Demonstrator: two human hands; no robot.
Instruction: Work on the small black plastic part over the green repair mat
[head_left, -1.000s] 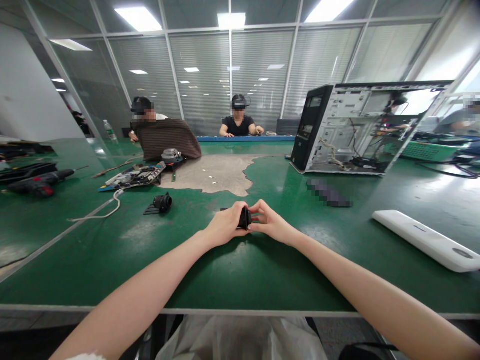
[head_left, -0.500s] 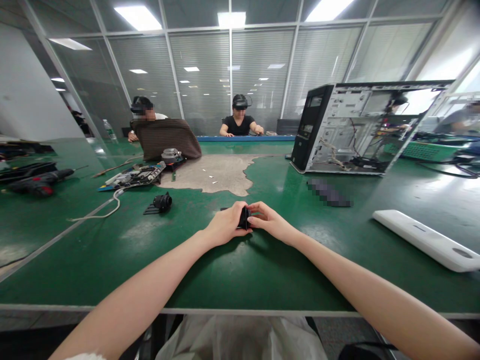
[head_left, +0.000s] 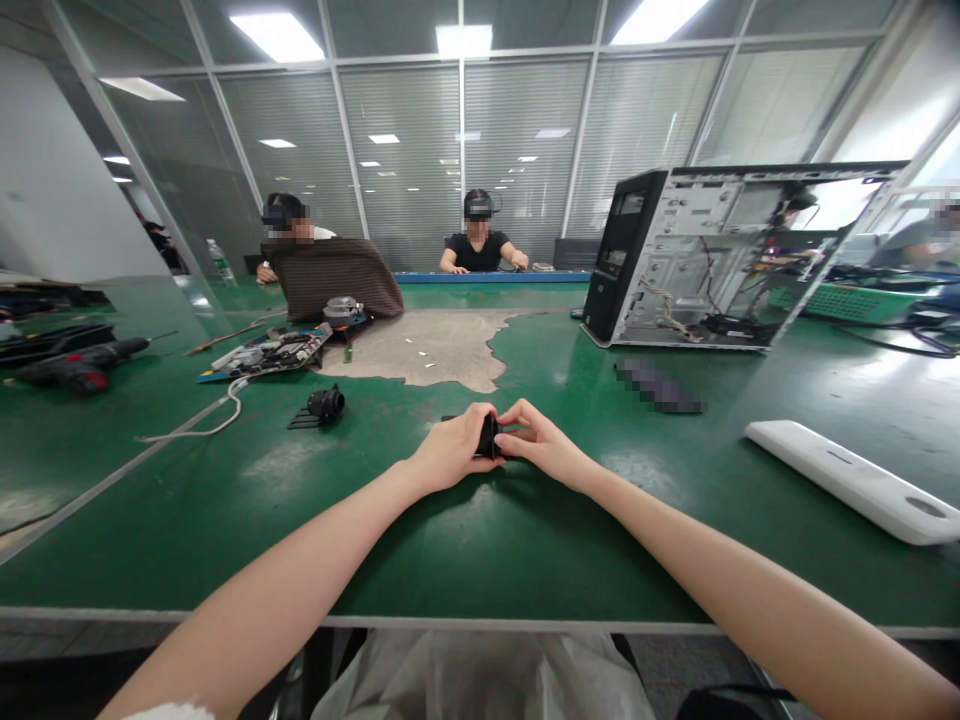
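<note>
- Blk part [head_left: 487,437]: in both hands, nearer than & left of PC case [head_left: 679,262].
- L hand [head_left: 448,447]: wrapped round it, prob. steadying.
- R hand [head_left: 546,448]: narrow pinch, right side, prob. finer ctrl.

Bare forearms [head_left: 300,570], bare fingers [head_left: 517,409], white sleeve edge [head_left: 171,712] on the left, loose pale greyish garment [head_left: 480,680]

Black part [head_left: 487,437], partly hidden
</note>
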